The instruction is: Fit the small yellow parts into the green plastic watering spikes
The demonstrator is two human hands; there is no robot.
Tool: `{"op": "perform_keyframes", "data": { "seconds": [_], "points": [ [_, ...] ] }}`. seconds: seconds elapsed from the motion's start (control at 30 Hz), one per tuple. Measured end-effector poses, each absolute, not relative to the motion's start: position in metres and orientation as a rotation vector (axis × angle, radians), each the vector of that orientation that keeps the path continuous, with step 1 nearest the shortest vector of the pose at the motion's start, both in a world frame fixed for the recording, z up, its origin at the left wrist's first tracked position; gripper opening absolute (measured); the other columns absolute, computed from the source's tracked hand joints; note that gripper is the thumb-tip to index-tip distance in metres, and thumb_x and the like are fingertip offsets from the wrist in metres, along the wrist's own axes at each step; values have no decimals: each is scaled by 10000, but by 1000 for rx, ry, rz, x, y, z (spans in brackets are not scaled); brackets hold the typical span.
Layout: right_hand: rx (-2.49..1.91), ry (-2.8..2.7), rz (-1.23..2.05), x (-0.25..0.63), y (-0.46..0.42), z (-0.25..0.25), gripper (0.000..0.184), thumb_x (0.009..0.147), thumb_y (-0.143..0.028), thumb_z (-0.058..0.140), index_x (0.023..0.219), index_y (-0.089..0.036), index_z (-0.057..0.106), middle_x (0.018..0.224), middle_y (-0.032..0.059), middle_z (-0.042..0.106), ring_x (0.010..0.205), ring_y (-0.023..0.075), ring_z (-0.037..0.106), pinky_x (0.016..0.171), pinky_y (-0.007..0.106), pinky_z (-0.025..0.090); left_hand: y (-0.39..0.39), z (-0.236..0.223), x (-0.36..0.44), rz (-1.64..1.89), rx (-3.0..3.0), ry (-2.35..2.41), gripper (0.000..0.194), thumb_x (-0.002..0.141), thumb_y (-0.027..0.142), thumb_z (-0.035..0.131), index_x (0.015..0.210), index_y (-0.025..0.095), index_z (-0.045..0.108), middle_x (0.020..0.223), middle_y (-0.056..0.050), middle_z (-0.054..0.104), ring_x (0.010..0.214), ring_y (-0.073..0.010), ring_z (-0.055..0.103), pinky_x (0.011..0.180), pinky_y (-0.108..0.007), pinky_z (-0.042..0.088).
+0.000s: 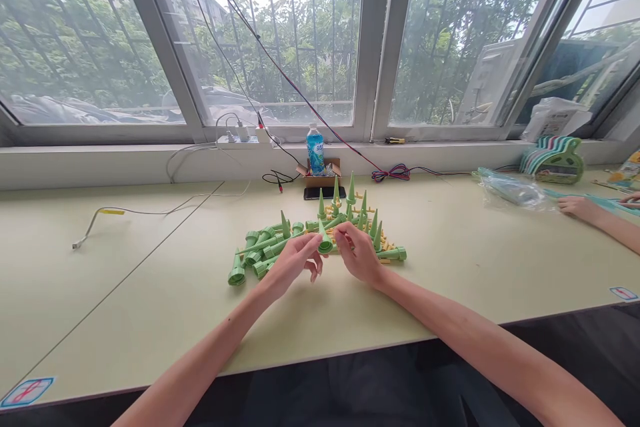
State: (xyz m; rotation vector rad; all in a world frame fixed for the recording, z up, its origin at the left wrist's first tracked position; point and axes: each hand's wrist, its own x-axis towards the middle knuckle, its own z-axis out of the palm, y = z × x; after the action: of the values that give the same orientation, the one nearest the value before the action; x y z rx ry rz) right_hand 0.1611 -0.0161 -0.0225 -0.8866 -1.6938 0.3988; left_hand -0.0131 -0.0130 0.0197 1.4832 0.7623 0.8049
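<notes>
My left hand [299, 258] pinches a green plastic plant-watering spike [325, 245], its round open end facing me and its tip pointing away. Just to the right, my right hand [357, 255] has its fingers curled together close to that spike; what they hold, if anything, is hidden. Behind both hands lies a pile of similar green spikes [270, 247], some on their sides and some upright on their wide ends. Small yellow plastic pieces [384, 244] are scattered among the spikes, mostly behind and right of my right hand.
At the back stands a blue-labelled bottle [315, 150] by a small cardboard box [323, 180], with a dark phone [325, 193] in front. Cables [395, 173] and a power strip [240, 139] line the sill. Far right, another person's hand [580, 209] rests near plastic bags [515, 190].
</notes>
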Motion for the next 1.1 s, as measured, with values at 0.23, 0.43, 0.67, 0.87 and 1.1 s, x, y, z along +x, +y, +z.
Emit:
{"op": "perform_keyframes", "data": {
  "seconds": [0.23, 0.43, 0.67, 0.87, 1.1],
  "points": [
    [-886, -1692, 402, 161, -16, -22, 214, 995, -350, 401, 842, -215, 465, 680, -21, 452, 547, 115, 381, 521, 239, 356, -14, 21, -13, 859, 1572, 784, 333, 807, 478, 668, 831, 154, 590, 726, 11, 478, 544, -115, 576, 406, -220, 477],
    [-899, -1683, 428, 161, -15, -23, 216, 991, -359, 410, 841, -215, 465, 698, -16, 481, 546, 114, 391, 517, 241, 358, -13, 18, -16, 861, 1697, 814, 352, 827, 422, 661, 1065, 163, 646, 622, 12, 558, 495, -117, 558, 436, -235, 485],
    [-932, -1678, 417, 161, -15, -22, 242, 992, -373, 408, 817, -215, 460, 675, -20, 459, 542, 117, 378, 518, 247, 336, -6, 4, -18, 943, 1801, 772, 374, 838, 388, 656, 1168, 217, 618, 940, -46, 616, 572, -102, 574, 407, -214, 476],
    [-941, -1682, 396, 160, -15, -22, 228, 990, -342, 417, 810, -210, 464, 667, -27, 451, 534, 110, 353, 515, 244, 305, -6, 2, -17, 993, 1932, 754, 295, 890, 387, 588, 1137, 230, 624, 1041, -59, 506, 612, -88, 573, 391, -196, 485],
    [-940, -1665, 419, 160, -16, -22, 209, 988, -325, 417, 820, -209, 462, 644, -38, 420, 511, 103, 337, 496, 240, 289, -7, 3, -16, 1027, 1921, 817, 330, 865, 391, 622, 1157, 242, 589, 1107, -63, 493, 617, -80, 568, 394, -197, 486]
  ]
}}
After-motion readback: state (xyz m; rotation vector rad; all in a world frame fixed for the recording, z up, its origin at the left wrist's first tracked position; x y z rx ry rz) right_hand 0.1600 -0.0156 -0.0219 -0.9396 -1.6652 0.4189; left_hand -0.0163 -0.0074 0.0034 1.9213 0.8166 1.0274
